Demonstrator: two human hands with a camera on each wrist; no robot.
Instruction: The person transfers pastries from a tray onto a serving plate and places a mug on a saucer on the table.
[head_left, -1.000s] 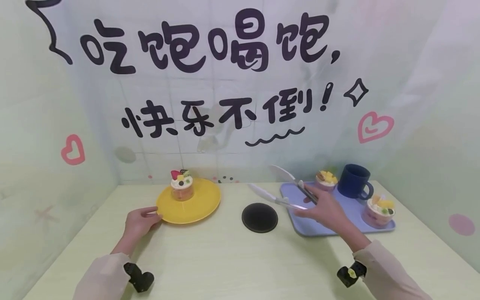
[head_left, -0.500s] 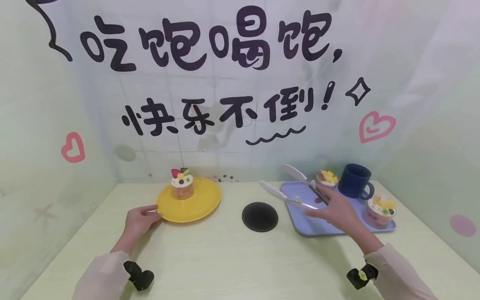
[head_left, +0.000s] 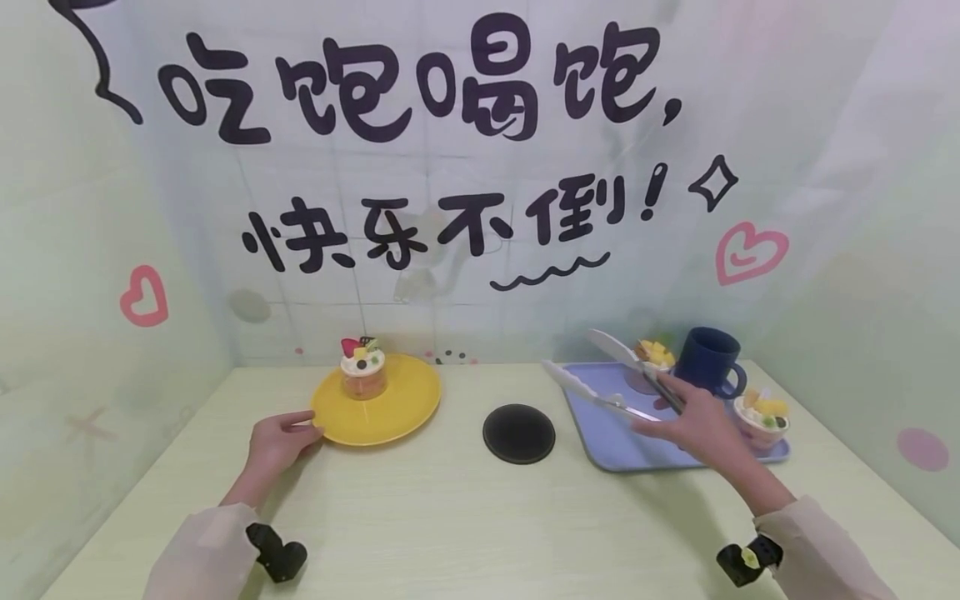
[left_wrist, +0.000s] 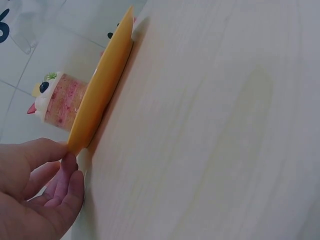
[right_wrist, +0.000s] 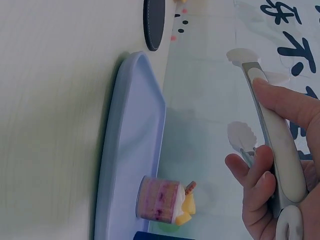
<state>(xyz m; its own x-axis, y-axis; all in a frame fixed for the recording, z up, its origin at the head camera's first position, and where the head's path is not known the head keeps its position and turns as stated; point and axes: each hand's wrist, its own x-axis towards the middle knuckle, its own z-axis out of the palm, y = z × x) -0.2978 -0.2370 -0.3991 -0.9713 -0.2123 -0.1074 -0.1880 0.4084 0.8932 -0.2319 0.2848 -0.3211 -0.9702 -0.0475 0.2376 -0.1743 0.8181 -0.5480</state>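
My left hand [head_left: 276,446] pinches the near left rim of a yellow plate [head_left: 401,412] between thumb and fingers. On that plate stands a dessert cup [head_left: 364,379] with pink layers, cream and fruit. My right hand [head_left: 707,429] grips a pair of serving tongs [right_wrist: 280,150], their two arms spread apart with nothing between the tips. The tongs hover over a blue tray [head_left: 618,446]. A second dessert cup [right_wrist: 160,200] stands at the tray's back, partly behind the tongs in the head view. Close to the right hand is a third dessert cup [head_left: 763,421].
A dark blue mug [head_left: 703,362] stands at the tray's back right, its handle to the right. Between plate and tray lies a round black coaster [head_left: 519,433]. A printed backdrop [head_left: 450,317] with large lettering rises behind the table.
My right hand has shifted right with the tongs, bringing their tips closer over the tray and the back dessert cup. My left hand keeps its pinch on the plate, which stays in place.
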